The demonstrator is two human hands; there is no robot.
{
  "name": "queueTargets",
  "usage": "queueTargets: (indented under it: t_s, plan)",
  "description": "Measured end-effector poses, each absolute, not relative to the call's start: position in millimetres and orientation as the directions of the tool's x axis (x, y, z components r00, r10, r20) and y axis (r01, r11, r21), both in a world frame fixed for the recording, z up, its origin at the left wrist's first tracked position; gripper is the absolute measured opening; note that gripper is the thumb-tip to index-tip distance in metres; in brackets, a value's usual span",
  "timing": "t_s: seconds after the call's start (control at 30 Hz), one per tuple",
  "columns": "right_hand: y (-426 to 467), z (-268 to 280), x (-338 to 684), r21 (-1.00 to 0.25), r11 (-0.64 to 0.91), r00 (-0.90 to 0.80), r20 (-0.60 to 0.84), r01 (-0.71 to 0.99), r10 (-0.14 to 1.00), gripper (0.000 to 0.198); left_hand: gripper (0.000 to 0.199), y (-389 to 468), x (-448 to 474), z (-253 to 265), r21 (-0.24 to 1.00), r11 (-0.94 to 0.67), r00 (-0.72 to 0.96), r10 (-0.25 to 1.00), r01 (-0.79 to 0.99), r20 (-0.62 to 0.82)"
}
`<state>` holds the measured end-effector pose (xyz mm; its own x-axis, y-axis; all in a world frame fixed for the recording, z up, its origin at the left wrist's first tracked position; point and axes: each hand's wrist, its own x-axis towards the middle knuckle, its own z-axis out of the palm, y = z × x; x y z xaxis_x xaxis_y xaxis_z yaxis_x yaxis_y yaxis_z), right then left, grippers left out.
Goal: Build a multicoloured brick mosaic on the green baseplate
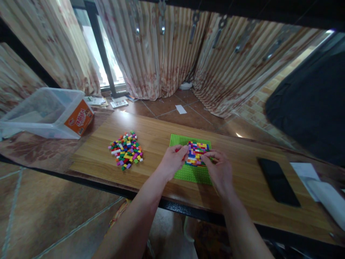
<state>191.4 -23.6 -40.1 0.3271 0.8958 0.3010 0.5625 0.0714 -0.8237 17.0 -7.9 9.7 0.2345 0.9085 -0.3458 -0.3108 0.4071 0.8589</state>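
Note:
A green baseplate (192,173) lies on the wooden table (151,136), with a patch of multicoloured small bricks (198,151) built on its far right part. My left hand (172,162) rests at the patch's left edge, fingers pinched on a small red brick (177,150). At the patch's near right edge is my right hand (219,169), its fingertips touching the built bricks. A loose pile of small coloured bricks (126,149) lies on the table to the left of the plate.
A clear plastic bin (43,113) with an orange label stands at the far left. A black phone (279,181) and white papers (318,183) lie to the right. Curtains hang behind, above a tiled floor.

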Motion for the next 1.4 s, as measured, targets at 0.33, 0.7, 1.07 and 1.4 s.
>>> queueTargets:
  t_s: [0.33,0.7,1.07,1.4]
  plan:
    - [-25.3,-33.4,188.0,-0.813,0.051,0.313,0.281,0.58,0.907,0.023,0.032,-10.1,21.1,11.5,0.785,0.491,0.285,0.869,-0.377,-0.406]
    - [-47.4,-6.2,153.5,-0.679,0.413,-0.029,0.501,0.608,0.865,0.017,0.039,-8.1,21.6,6.8,0.741,0.501,0.277,0.865,-0.446,-0.418]
    - [-46.1,-8.1,150.6,-0.627,0.415,-0.115,0.461,0.66,0.88,0.015,0.029,-9.6,24.0,6.3,0.773,0.474,0.267,0.88,-0.421,-0.394]
    - [-46.1,-8.5,151.4,-0.653,0.377,-0.04,0.47,0.657,0.882,0.021,0.027,-11.8,22.7,6.6,0.773,0.471,0.341,0.874,-0.426,-0.345]
